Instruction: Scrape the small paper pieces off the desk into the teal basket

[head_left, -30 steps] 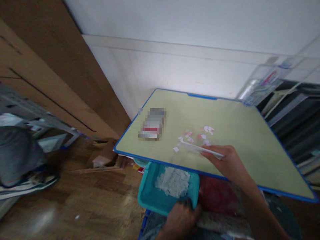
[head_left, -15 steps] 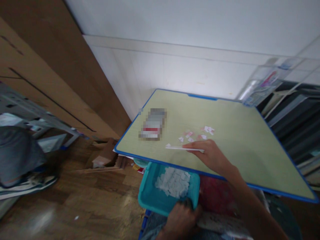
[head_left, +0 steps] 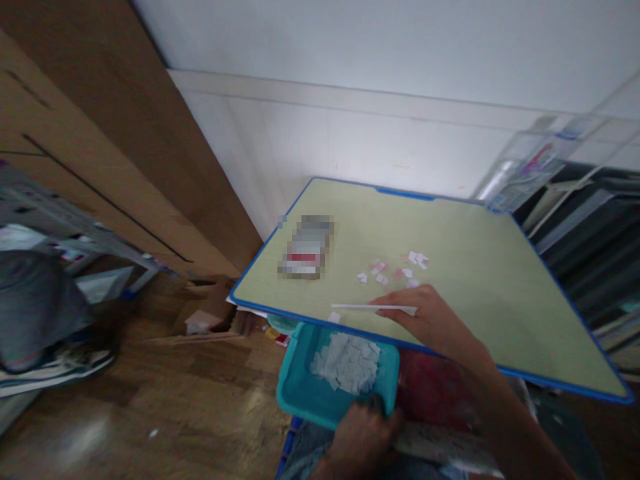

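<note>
Pinching a slim white stick [head_left: 354,307] between closed fingers, the right hand [head_left: 434,317] points it to nine o'clock above the blue-edged table [head_left: 480,260], near a paper square [head_left: 334,318], while the left hand [head_left: 361,430], grip unclear, meets the turquoise basin [head_left: 300,390] at its five-o'clock rim.

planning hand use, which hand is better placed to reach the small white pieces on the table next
Likely the right hand: it is over the table, close to the small white pieces, and holds a thin white strip. The left hand is farther off, at the near side of the teal basin.
</note>
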Motion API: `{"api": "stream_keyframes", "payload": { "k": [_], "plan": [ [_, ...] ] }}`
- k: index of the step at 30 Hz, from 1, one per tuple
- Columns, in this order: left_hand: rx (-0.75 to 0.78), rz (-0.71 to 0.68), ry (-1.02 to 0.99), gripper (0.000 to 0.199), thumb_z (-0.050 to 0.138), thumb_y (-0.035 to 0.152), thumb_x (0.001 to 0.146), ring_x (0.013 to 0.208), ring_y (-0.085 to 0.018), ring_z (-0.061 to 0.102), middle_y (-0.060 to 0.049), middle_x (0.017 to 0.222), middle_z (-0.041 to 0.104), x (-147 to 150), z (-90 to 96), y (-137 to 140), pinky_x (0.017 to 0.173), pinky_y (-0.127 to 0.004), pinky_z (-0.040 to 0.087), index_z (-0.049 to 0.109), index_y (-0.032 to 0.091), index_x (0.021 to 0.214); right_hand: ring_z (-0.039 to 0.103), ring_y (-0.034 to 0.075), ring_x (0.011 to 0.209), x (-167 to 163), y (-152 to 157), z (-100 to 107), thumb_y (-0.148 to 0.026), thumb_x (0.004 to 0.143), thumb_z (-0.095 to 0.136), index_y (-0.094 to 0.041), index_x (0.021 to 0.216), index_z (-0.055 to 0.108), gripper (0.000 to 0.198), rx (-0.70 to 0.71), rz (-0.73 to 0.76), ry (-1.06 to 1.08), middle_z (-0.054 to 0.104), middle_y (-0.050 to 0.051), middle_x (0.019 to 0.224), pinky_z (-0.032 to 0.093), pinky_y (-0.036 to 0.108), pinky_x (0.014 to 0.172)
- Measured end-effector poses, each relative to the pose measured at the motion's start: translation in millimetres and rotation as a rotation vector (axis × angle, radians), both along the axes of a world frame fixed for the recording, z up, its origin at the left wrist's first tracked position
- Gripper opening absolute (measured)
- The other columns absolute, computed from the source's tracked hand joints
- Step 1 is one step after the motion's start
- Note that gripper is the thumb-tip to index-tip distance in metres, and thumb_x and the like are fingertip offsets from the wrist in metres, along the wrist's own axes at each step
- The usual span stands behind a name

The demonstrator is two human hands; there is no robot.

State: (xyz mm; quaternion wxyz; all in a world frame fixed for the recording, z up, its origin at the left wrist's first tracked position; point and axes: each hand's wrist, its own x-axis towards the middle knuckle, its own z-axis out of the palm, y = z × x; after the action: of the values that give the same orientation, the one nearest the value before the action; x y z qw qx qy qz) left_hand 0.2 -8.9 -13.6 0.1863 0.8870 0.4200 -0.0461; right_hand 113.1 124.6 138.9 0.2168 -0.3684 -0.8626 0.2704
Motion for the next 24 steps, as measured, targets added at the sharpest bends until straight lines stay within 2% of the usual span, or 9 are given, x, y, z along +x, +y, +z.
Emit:
{"api": "stream_keyframes", "payload": {
  "k": [6,13,15,19,22,24],
  "plan": [
    [-0.016,-0.012,-0.009,0.025,0.043,0.032,0.076,0.068,-0.024,0.052,-0.009,0.075,0.053,-1,0.8,1,0.054,-0.032,0.041,0.046,0.018,0.097,0.062,0.014,0.075,-1,-2,-7,-0.024,0.076,0.049,-0.022,0.084,0.065,0.018,-0.054,0.003,0.036,0.068,0.001,0.083,0.045,0.024,0.069],
    [-0.027,-0.004,-0.006,0.026,0.046,0.032,0.074,0.072,-0.024,0.052,-0.009,0.077,0.053,0,-0.4,1,0.056,-0.032,0.041,0.046,0.018,0.097,0.061,0.01,0.07,4,-16,4,-0.025,0.077,0.047,-0.023,0.082,0.066,0.019,-0.117,0.036,0.055,0.068,-0.002,0.078,0.044,0.017,0.064],
    [-0.034,-0.003,-0.003,0.027,0.047,0.032,0.074,0.073,-0.024,0.052,-0.009,0.078,0.054,0,-0.2,0,0.057,-0.032,0.041,0.046,0.018,0.096,0.059,0.009,0.059,4,-17,3,-0.026,0.077,0.047,-0.021,0.079,0.066,0.019,-0.106,-0.045,0.076,0.067,-0.002,0.07,0.042,0.016,0.055],
    [-0.023,0.008,-0.007,0.028,0.047,0.034,0.073,0.072,-0.025,0.052,-0.009,0.078,0.054,0,0.4,0,0.056,-0.033,0.042,0.045,0.018,0.096,0.049,0.009,0.044,-6,-10,-12,-0.027,0.074,0.049,-0.015,0.064,0.063,0.021,-0.003,-0.341,0.151,0.058,-0.002,0.05,0.035,0.018,0.042],
    [-0.013,0.0,-0.006,0.027,0.047,0.032,0.073,0.07,-0.025,0.052,-0.009,0.077,0.055,0,-0.5,1,0.054,-0.034,0.042,0.045,0.019,0.096,0.045,0.009,0.041,-22,-1,-29,-0.03,0.071,0.051,-0.014,0.05,0.057,0.027,-0.016,-0.461,0.211,0.051,-0.001,0.043,0.031,0.019,0.038],
    [-0.012,-0.002,-0.009,0.027,0.047,0.034,0.073,0.07,-0.025,0.052,-0.009,0.078,0.055,0,-1.4,1,0.054,-0.034,0.042,0.045,0.019,0.096,0.042,0.009,0.038,-30,4,-39,-0.03,0.07,0.051,-0.014,0.047,0.054,0.028,-0.04,-0.506,0.233,0.049,-0.001,0.041,0.028,0.019,0.035]
  ]
}}
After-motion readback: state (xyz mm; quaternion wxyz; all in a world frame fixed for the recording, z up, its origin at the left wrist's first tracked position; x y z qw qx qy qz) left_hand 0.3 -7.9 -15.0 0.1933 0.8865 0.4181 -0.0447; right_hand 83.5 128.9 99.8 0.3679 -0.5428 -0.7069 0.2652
